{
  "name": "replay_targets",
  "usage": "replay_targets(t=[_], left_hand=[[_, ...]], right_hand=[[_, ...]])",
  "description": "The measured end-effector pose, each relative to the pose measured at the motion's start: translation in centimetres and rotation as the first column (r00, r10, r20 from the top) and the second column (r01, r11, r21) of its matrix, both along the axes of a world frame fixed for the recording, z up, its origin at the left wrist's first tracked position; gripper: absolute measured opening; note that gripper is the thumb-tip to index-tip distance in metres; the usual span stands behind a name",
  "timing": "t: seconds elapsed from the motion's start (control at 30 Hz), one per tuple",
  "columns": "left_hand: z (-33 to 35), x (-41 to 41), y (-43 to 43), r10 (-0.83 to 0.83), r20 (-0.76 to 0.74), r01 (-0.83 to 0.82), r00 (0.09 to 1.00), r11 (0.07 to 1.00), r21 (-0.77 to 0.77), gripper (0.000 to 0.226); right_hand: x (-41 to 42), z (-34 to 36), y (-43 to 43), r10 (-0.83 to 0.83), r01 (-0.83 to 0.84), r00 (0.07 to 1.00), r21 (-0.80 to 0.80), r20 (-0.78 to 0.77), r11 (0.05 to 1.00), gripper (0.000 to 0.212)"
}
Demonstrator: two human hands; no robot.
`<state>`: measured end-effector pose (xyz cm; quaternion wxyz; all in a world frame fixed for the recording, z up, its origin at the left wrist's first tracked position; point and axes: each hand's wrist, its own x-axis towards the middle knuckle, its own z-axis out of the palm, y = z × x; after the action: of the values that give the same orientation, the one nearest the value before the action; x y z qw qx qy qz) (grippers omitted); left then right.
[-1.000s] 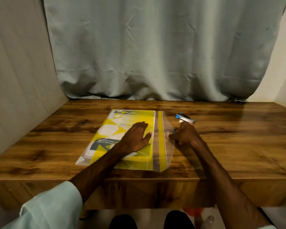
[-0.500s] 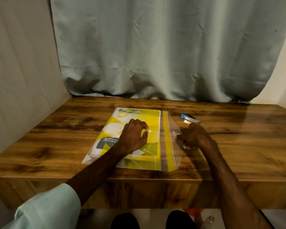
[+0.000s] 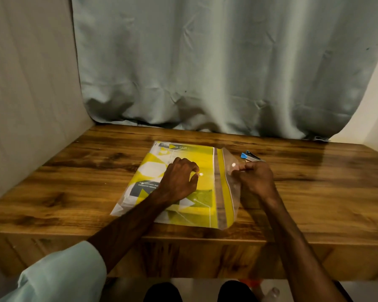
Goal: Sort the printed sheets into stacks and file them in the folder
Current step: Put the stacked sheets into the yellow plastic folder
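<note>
A clear plastic folder (image 3: 222,205) lies flat in the middle of the wooden table (image 3: 74,184), with yellow and white printed sheets (image 3: 203,158) showing through it. My left hand (image 3: 179,182) rests on top of the folder with its fingers curled, fingertips beside the folder's white snap button. My right hand (image 3: 256,177) pinches the folder's transparent flap (image 3: 228,160) at its snap and lifts it off the table on the right side.
A blue and silver stapler (image 3: 250,156) lies on the table just behind my right hand. A grey-green curtain (image 3: 216,73) hangs along the table's back edge, and a pale wall (image 3: 26,94) closes off the left side.
My left hand's fingers curled from flat to bent on the folder. My right hand raised the clear flap off the table at its snap. The view shifted slightly.
</note>
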<state>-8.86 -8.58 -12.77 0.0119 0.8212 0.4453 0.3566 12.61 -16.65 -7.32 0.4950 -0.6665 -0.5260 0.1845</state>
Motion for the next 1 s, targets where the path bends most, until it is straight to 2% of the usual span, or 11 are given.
replay_targets(t=[0.07, 0.13, 0.23, 0.33, 0.53, 0.7, 0.87, 1.0], left_hand=[[0.0, 0.1, 0.1, -0.007, 0.015, 0.007, 1.000, 1.000, 0.012, 0.027], [-0.1, 0.1, 0.1, -0.013, 0.039, 0.013, 0.999, 1.000, 0.012, 0.027], [0.0, 0.2, 0.1, -0.014, 0.062, 0.014, 0.998, 1.000, -0.009, 0.028], [0.1, 0.2, 0.2, 0.001, 0.074, 0.005, 0.997, 0.997, -0.083, 0.023], [0.3, 0.3, 0.0, 0.034, 0.103, -0.019, 0.994, 0.990, -0.142, 0.015], [0.7, 0.4, -0.4, 0.041, 0.107, -0.024, 0.993, 0.987, -0.160, 0.014], [0.9, 0.5, -0.6, 0.051, 0.086, -0.036, 0.995, 0.984, -0.176, 0.014], [0.8, 0.5, -0.4, 0.072, 0.108, -0.045, 0.992, 0.971, -0.236, 0.014]], right_hand=[[-1.1, -0.2, 0.8, -0.047, 0.033, 0.992, 0.123, 0.115, 0.992, 0.007], [-2.4, -0.1, 1.5, -0.033, -0.005, 0.977, 0.178, 0.211, 0.984, 0.012], [-4.4, -0.2, 2.5, 0.082, -0.124, 0.926, 0.092, 0.368, 0.988, 0.019], [-5.6, -0.5, 3.0, 0.208, -0.213, 0.820, -0.053, 0.533, 0.976, 0.023], [-5.4, -0.4, 4.0, 0.287, -0.254, 0.779, -0.139, 0.558, 0.957, 0.024], [-5.0, -0.5, 4.3, 0.346, -0.293, 0.747, -0.185, 0.568, 0.938, 0.014], [-5.1, -0.3, 4.6, 0.422, -0.302, 0.727, -0.300, 0.541, 0.905, 0.020], [-5.1, 0.0, 4.4, 0.437, -0.311, 0.728, -0.313, 0.528, 0.897, 0.018]])
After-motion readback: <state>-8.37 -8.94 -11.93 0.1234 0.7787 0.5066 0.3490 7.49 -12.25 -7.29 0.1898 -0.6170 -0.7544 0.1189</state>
